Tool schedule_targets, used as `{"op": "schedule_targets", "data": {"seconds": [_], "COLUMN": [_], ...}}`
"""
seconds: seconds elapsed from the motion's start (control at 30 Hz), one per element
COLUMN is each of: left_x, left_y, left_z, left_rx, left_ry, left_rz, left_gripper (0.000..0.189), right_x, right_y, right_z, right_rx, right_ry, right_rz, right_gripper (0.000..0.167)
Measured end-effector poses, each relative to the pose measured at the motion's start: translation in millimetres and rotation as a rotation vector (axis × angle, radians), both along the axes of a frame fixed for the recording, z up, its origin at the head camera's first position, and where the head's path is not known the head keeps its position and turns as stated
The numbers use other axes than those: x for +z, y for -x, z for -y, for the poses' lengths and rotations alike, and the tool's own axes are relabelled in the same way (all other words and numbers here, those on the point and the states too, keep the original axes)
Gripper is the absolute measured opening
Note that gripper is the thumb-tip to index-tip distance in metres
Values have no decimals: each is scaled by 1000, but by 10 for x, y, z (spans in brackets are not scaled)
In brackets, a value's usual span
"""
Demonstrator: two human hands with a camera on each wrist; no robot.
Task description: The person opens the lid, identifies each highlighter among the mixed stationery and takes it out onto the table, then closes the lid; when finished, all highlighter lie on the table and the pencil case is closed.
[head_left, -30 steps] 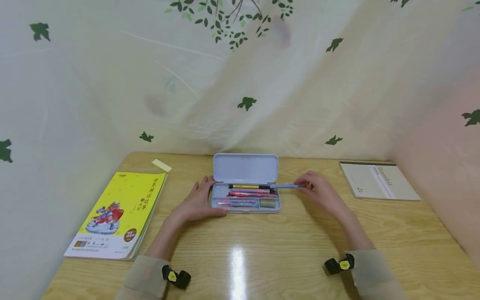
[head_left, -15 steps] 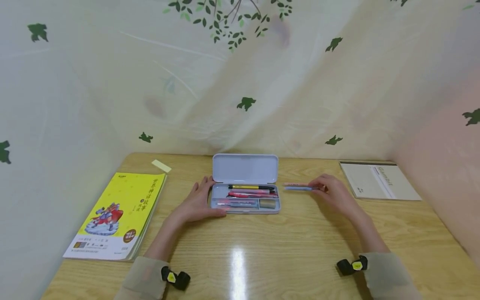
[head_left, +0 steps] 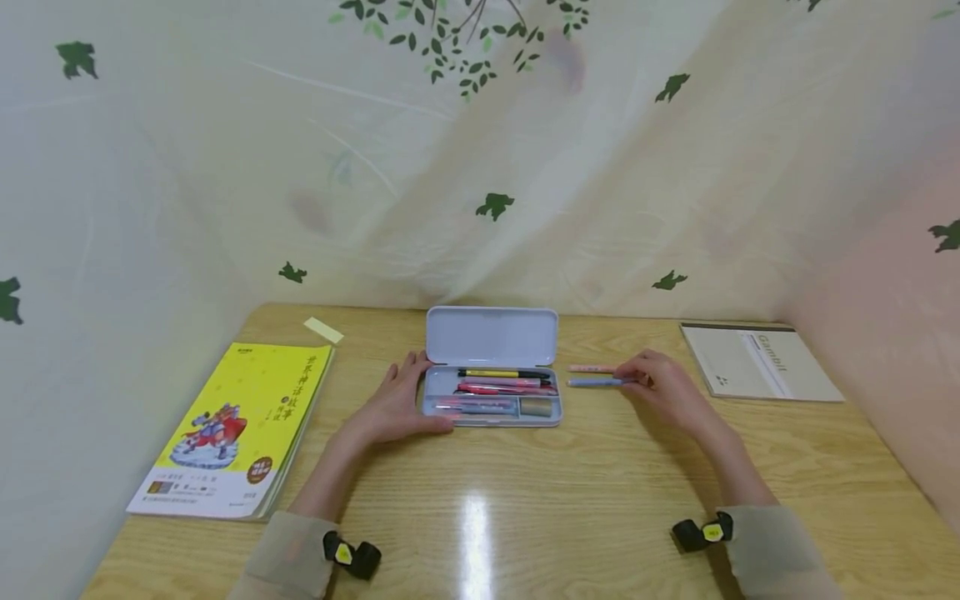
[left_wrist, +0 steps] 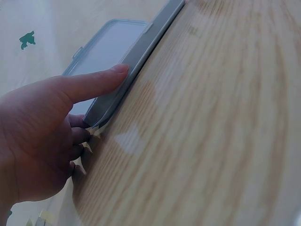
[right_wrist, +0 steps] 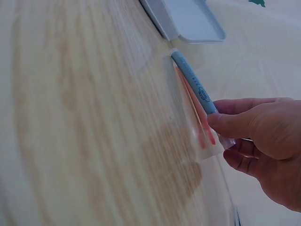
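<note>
A pale blue pencil case (head_left: 492, 422) stands on the table, lid raised, with several pens and pencils and a small grey-brown block inside. My left hand (head_left: 397, 404) holds its left end, the thumb (left_wrist: 101, 84) along the front wall and the other fingers round the side. To the right of the case, my right hand (head_left: 663, 392) pinches a light blue pen (right_wrist: 192, 80) between thumb and fingers, low over the table. Just behind it lies a pink pen (head_left: 591, 368), whose right end is hidden by the hand in the head view.
A yellow book (head_left: 247, 417) lies on the table's left side, with a small cream strip (head_left: 324, 330) beyond it. At the right back is a grey notebook (head_left: 761, 362). A patterned cloth (head_left: 390, 208) hangs behind the table.
My right hand has carried the blue pen rightward, away from the case, then slightly toward me, uncovering the pink pen behind it. My left hand has stayed at the case.
</note>
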State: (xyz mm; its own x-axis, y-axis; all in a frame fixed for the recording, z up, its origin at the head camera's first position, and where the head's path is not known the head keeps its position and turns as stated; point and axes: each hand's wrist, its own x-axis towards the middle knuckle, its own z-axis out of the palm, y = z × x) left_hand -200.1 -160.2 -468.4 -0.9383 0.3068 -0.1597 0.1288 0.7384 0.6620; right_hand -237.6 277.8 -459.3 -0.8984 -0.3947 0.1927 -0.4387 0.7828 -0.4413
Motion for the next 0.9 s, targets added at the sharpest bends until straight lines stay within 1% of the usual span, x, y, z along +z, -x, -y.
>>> {"op": "schedule_targets", "data": {"seconds": [0.27,0.53,0.9], "left_x": [1,8,13], "left_y": [-2,-5,-8], "left_z": [-2,-2,-1], "left_rx": [-7,-12,-10], "left_ry": [-4,-3,-4], "left_rz": [-1,-10,-7], "left_gripper": [109,109,110], "right_x": [-2,-11,-8], "right_y": [7,0,6], "right_z": [6,0,0], "right_rx": [14,22,36], "right_ry": [-18,-32,-38], "right_rz": [1,-18,1], "right_gripper": [14,16,17]}}
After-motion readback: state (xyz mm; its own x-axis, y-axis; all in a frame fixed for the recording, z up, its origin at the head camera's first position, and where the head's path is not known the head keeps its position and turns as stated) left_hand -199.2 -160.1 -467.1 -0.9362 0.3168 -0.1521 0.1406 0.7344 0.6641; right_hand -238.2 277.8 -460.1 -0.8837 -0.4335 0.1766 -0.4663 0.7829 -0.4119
